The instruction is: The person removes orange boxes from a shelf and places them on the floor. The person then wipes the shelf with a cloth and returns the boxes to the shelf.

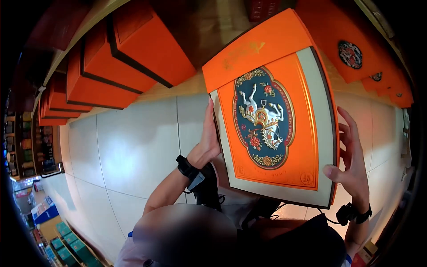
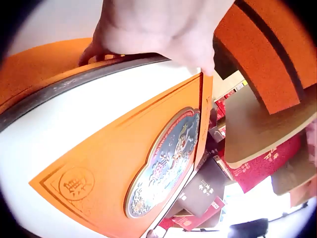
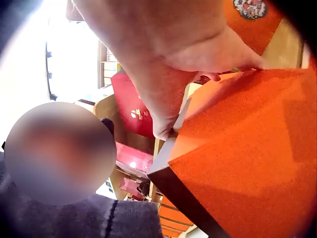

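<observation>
I read the box [image 1: 271,120] up off the floor between both grips, long axis roughly 11-to-5: left grip [image 1: 209,138] clamps its 9 o'clock edge, right grip [image 1: 353,164] pinches the 4 o'clock edge, thumb in front, fingers spread behind.

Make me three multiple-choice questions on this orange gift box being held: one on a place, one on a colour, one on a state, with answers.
1. Where is the left hand?
A. On the left edge of the gift box
B. On the floor
C. On a shelf
2. What colour is the background of the medallion?
A. Yellow
B. Dark blue
C. Pink
3. How is the gift box?
A. Lying on the floor
B. Shelved
C. Held up by both hands
Answers: 1 A, its fingers lie along that edge. 2 B, dark blue in the head view. 3 C, the right hand grips the opposite edge.
</observation>
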Available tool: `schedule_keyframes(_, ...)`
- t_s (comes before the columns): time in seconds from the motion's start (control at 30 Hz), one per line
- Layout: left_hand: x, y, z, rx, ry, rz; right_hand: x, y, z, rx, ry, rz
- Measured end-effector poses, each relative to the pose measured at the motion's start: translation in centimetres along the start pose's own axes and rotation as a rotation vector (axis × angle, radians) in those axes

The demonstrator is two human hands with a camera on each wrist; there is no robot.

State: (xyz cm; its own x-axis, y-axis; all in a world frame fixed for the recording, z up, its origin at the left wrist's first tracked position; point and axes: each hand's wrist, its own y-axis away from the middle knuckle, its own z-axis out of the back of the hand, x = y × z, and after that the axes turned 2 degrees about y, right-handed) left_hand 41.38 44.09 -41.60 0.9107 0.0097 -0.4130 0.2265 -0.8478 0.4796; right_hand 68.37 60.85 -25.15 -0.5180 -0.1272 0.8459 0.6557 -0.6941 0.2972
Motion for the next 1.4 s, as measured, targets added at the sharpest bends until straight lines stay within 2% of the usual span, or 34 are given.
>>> schedule_keyframes(0.13, -0.1, 1.1, 0.4, -0.057, -0.038, -0.045, -1.5, -0.2, 0.4, 0.072, -0.034, 0.013)
schedule_keyframes(0.2, -0.3, 1.9, 1.1, -0.028, -0.048, -0.042, -2.1, -0.6, 0.8, 0.111, -0.049, 0.006)
schedule_keyframes(0.27, -0.4, 3.2, 2.0, -0.021, -0.071, -0.044, -2.8, -1.1, 1.1, 0.219, -0.051, 0.009)
schedule_keyframes(0.33, -0.2, 4.6, 2.5, -0.147, -0.239, -0.078, -3.6, -1.7, 1.3, 0.268, -0.089, 0.025)
schedule_keyframes(0.43, 0.0, 6.9, 4.1, -0.147, -0.255, -0.07, -3.9, -2.9, 1.1, 0.4, -0.121, 0.039)
schedule_keyframes(0.6, -0.1, 10.2, 6.4, -0.174, -0.391, -0.04, -4.0, -4.5, -0.4, 0.445, -0.087, 0.017)
schedule_keyframes(0.63, 0.1, 10.8, 6.8, -0.224, -0.362, -0.062, -4.0, -4.7, -0.9, 0.473, -0.088, 0.044)
schedule_keyframes(0.73, 0.2, 12.7, 9.4, -0.232, -0.292, -0.026, -2.3, -4.9, -1.9, 0.499, -0.045, 0.033)
schedule_keyframes(0.87, 1.4, 14.9, 12.2, -0.183, -0.314, -0.05, -1.5, -5.6, -2.4, 0.566, 0.136, 0.126)
schedule_keyframes(0.93, 2.5, 15.9, 12.5, -0.196, -0.268, -0.107, -0.6, -5.7, -2.5, 0.593, 0.213, 0.142)
schedule_keyframes(0.97, 3.0, 16.6, 13.5, -0.227, -0.191, -0.075, -0.5, -5.8, -2.7, 0.586, 0.211, 0.132)
schedule_keyframes(1.07, 2.9, 17.9, 13.9, -0.101, -0.154, -0.082, -0.5, -6.5, -3.1, 0.667, 0.181, 0.104)
schedule_keyframes(1.2, 2.2, 18.5, 13.7, -0.091, -0.177, -0.157, 0.4, -7.7, -3.4, 0.752, 0.232, 0.097)
schedule_keyframes(1.27, 2.3, 18.6, 14.7, -0.13, -0.142, -0.24, 1.6, -7.8, -3.4, 0.773, 0.323, 0.135)
schedule_keyframes(1.33, 2.6, 19.0, 15.3, -0.189, -0.152, -0.249, 1.9, -8.0, -3.7, 0.766, 0.319, 0.184)
schedule_keyframes(1.4, 2.9, 19.5, 17.1, -0.333, -0.16, -0.325, 2.5, -8.2, -4.0, 0.805, 0.358, 0.193)
